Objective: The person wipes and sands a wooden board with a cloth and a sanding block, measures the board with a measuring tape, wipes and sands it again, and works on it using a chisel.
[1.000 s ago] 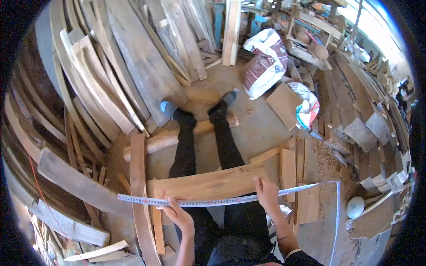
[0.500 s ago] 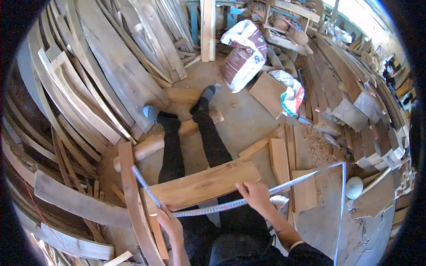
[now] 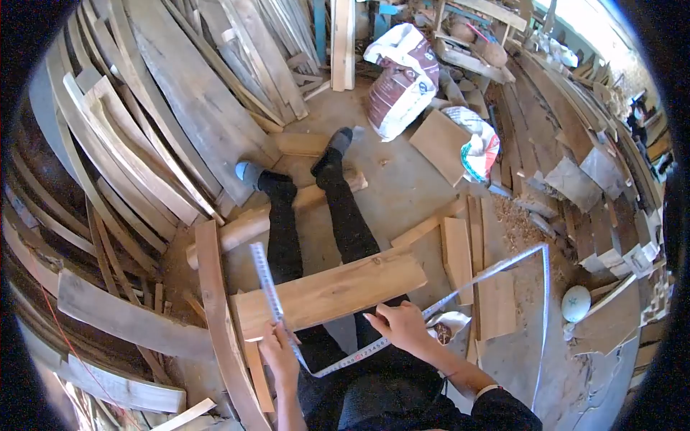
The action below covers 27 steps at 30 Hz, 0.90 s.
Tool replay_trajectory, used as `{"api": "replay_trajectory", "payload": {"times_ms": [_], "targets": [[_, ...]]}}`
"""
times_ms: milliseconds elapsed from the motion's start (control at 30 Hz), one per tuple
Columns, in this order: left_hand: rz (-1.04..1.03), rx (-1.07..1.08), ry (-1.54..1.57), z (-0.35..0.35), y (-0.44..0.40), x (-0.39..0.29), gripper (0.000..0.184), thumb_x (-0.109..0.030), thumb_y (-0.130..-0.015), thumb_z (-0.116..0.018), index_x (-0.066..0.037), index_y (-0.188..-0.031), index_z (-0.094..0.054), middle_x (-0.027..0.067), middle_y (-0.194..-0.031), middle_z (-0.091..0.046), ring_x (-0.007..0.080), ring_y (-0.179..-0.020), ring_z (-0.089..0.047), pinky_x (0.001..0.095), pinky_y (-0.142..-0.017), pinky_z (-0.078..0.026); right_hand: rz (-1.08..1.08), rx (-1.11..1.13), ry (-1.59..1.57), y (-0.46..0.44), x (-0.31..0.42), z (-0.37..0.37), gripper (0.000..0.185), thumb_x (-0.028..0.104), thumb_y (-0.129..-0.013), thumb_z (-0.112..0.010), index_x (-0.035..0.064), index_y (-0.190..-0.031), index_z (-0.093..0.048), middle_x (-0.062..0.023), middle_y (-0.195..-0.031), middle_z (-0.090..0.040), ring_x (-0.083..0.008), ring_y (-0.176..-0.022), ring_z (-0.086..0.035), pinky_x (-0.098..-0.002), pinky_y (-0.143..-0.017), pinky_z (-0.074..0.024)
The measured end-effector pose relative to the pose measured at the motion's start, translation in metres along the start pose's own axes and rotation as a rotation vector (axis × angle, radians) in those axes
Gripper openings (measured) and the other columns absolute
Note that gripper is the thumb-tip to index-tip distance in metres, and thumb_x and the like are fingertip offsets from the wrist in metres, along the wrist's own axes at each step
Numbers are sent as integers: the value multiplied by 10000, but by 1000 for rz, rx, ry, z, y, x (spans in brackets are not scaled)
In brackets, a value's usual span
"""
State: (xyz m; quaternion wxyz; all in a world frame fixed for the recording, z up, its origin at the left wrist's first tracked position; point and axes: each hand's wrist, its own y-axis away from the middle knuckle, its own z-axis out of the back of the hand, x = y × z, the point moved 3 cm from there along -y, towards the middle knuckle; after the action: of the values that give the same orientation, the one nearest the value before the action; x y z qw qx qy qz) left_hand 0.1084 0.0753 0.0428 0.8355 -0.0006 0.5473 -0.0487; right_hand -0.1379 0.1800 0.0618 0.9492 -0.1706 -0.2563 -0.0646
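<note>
A light wooden board (image 3: pixel 338 287) lies across my stretched-out legs. At its left end, my left hand (image 3: pixel 279 352) is closed on a white tape measure strip (image 3: pixel 264 280), whose free end sticks up over the board. From there the strip sags in a loop over my lap to my right hand (image 3: pixel 404 329). Its fingers are curled in at the board's near edge, with the strip running into the hand. Beyond it the strip rises to the right, folds sharply and drops toward the floor. Its case is not visible.
A long plank (image 3: pixel 215 302) stands left of my legs. Many boards (image 3: pixel 194 93) lean at the back left. A brown and white sack (image 3: pixel 402 82) stands ahead. Cut wood pieces (image 3: pixel 496 305) and a white round object (image 3: pixel 576 304) lie at right.
The strip's free end has swung right and upright across the board's left end. The span between my hands now sags lower. My right hand has shifted slightly left and down.
</note>
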Motion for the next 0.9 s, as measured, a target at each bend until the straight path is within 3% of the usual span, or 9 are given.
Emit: {"api": "replay_trajectory", "payload": {"times_ms": [67, 233, 300, 333, 367, 433, 500, 567, 900], "targets": [[41, 122, 22, -7, 12, 9, 216, -174, -1035, -457, -28, -900, -540, 43, -617, -538, 129, -513, -562, 276, -470, -425, 48, -4, 3, -2, 3, 0, 348, 332, -877, -684, 111, -645, -550, -74, -503, -535, -289, -462, -549, -394, -539, -440], [217, 162, 211, -10, 32, 31, 199, -148, -1028, -451, -22, -932, -572, 43, -636, -557, 115, -552, -572, 270, -500, -441, 60, -53, 28, -3, -2, -4, 341, 312, -839, -728, 96, -636, -560, -115, -496, -509, -328, -468, -541, -427, -523, -446], [273, 214, 321, -10, 37, 38, 187, -176, -1025, -496, -25, -954, -582, 0, -674, -540, 97, -578, -545, 268, -517, -444, -70, 17, 3, -1, -2, -8, 368, 305, -865, -711, 88, -614, -553, -133, -503, -508, -342, -477, -548, -441, -473, -438], [283, 224, 274, -9, 39, 36, 191, -190, -1027, -493, -28, -972, -578, 6, -682, -517, 91, -568, -510, 249, -505, -413, -199, 159, -62, -2, -3, -10, 368, 366, -893, -657, 120, -636, -566, -101, -523, -539, -345, -499, -549, -469, -550, -433], [247, 195, 214, -6, 38, 32, 211, -207, -1028, -494, -21, -991, -586, 4, -662, -526, 91, -566, -521, 249, -506, -410, -51, 90, 56, -6, 2, -8, 356, 337, -906, -647, 113, -644, -556, -94, -503, -524, -330, -488, -546, -457, -558, -431], [279, 209, 164, -6, 32, 38, 250, -225, -1038, -469, -18, -1030, -609, 11, -631, -534, 94, -560, -547, 258, -514, -416, 28, 60, 57, -13, 5, -9, 312, 296, -912, -649, 98, -691, -552, -72, -494, -529, -323, -489, -556, -429, -592, -438], [292, 159, 165, -1, 32, 35, 203, -168, -1018, -502, 13, -1002, -591, 45, -646, -514, 130, -539, -585, 283, -495, -449, 1, 45, -6, -12, 6, -14, 304, 283, -907, -656, 87, -699, -552, -67, -506, -548, -322, -493, -559, -420, -601, -440], [297, 164, 159, 5, 35, 38, 223, -193, -1030, -483, -3, -1023, -600, 32, -637, -521, 112, -545, -567, 269, -507, -436, 22, 37, -3, -11, 8, -15, 295, 277, -909, -656, 81, -711, -559, -74, -510, -558, -318, -482, -552, -406, -607, -440], [318, 111, 167, 16, 54, 28, 186, -148, -1023, -493, 12, -988, -581, 47, -644, -539, 125, -538, -590, 282, -497, -441, -37, 100, -15, -5, 5, -13, 345, 251, -914, -666, 55, -675, -512, -98, -491, -458, -335, -474, -458, -413, -544, -380]]}}
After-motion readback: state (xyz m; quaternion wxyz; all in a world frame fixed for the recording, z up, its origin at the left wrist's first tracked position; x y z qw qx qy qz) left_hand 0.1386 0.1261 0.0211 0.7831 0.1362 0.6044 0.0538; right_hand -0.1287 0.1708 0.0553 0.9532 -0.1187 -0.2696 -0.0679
